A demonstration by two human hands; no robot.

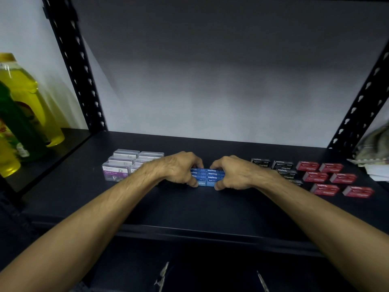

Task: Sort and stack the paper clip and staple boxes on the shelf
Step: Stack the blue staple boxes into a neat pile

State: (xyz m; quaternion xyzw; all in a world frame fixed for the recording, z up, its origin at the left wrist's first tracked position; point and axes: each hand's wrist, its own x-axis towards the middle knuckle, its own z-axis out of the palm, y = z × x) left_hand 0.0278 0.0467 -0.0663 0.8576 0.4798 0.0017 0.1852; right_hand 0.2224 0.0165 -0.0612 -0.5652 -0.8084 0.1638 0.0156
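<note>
On the dark shelf [189, 207], mid-depth and centre: a tight block of blue staple boxes [207, 177], laid in two columns with several rows, white "Staples" lettering on the faces. Left hand [179, 168] grips the block's left side, fingers curled over the far top edge, thumb pressed at the near lower corner. Right hand [232, 171] mirrors it on the right side, fingers curled over the top, thumb at the near corner. Both hands are closed round the block; it sits between them on the shelf (whether lifted slightly or resting flat is hard to judge from this angle).

Left of the hands: clear paper clip boxes [128, 165], grouped in two columns, front one labelled "PAPER CLIP" with a purple band; the left wrist partly covers the right column.

Right of the hands: black staple boxes [282, 165] in a loose cluster, partly behind the right wrist. Further right, red staple boxes [334, 179], spread out singly in two rough columns, apart from one another.

Far left, beyond the black slotted upright [73, 66]: yellow bottle [27, 91] and green bottle [16, 127] on the neighbouring shelf. Far right edge: crumpled cloth [374, 148], blurred.
</note>
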